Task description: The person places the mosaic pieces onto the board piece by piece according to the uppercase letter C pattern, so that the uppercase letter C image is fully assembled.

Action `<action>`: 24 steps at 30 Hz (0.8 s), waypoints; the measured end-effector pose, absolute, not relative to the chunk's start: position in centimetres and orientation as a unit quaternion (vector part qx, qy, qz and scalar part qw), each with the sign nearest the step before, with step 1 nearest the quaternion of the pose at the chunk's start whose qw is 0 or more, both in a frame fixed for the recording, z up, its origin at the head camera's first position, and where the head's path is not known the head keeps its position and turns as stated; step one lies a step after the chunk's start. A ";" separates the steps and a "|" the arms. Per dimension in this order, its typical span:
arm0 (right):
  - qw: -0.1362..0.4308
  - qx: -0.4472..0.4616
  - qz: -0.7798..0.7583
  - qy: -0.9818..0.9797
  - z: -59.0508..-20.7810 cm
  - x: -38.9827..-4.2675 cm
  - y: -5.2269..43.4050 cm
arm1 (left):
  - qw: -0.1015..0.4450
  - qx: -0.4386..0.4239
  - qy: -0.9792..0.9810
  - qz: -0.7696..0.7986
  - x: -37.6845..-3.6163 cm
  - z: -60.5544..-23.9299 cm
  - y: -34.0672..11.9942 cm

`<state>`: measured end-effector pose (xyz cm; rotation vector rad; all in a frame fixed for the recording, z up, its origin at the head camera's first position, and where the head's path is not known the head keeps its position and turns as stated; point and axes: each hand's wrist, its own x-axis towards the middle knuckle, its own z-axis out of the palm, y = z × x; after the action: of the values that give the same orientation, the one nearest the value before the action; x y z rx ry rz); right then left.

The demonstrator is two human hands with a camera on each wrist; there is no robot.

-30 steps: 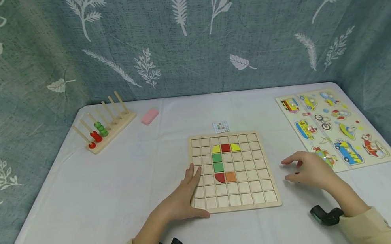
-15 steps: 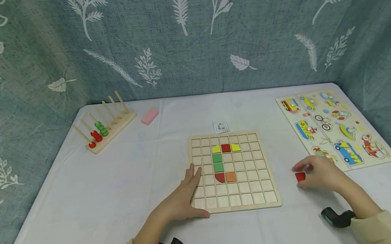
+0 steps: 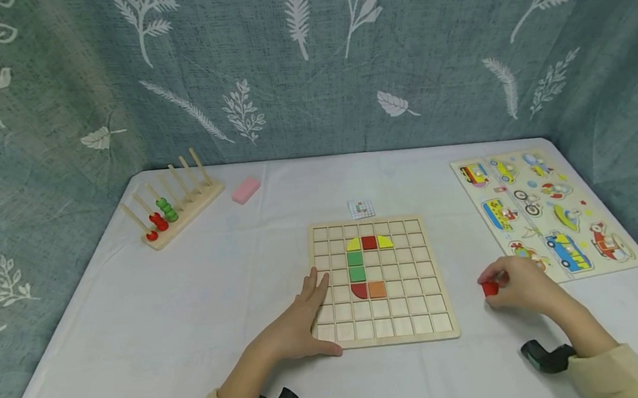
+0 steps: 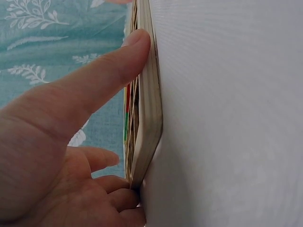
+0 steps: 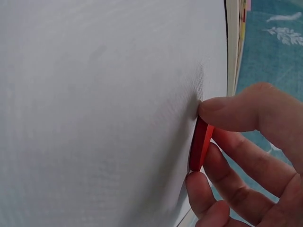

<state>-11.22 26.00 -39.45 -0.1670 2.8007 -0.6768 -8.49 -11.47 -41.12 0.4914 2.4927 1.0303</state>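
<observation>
The red tile (image 3: 490, 288), pinched by the right hand (image 3: 519, 287), should be lifted clear of the desk (image 3: 191, 316) while the flat-fingered left hand (image 3: 297, 324) steadies the grid board (image 3: 388, 334).

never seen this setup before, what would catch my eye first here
The wooden grid board in the middle of the white table, with yellow, red, green and orange tiles set in a few squares. The left hand rests flat on its left edge, while the right hand pinches a small red piece just right of the board, beside a vehicle puzzle.
</observation>
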 end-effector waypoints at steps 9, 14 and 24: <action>0.130 -0.049 -0.242 0.960 -39.3 -11.4 25.3 | 0.199 0.172 0.893 0.365 -8.6 -41.1 -11.3; 0.126 -0.050 -0.244 0.960 -39.2 -11.6 24.8 | 0.201 0.173 0.891 0.368 -8.6 -41.0 -11.3; 0.102 -0.084 -0.256 0.958 -38.7 -12.1 22.5 | 0.204 0.173 0.891 0.368 -8.5 -40.9 -11.4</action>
<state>-12.12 22.47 -38.73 -0.2468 2.8270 -0.7550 -8.51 -11.37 -40.93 0.4819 2.4847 1.0267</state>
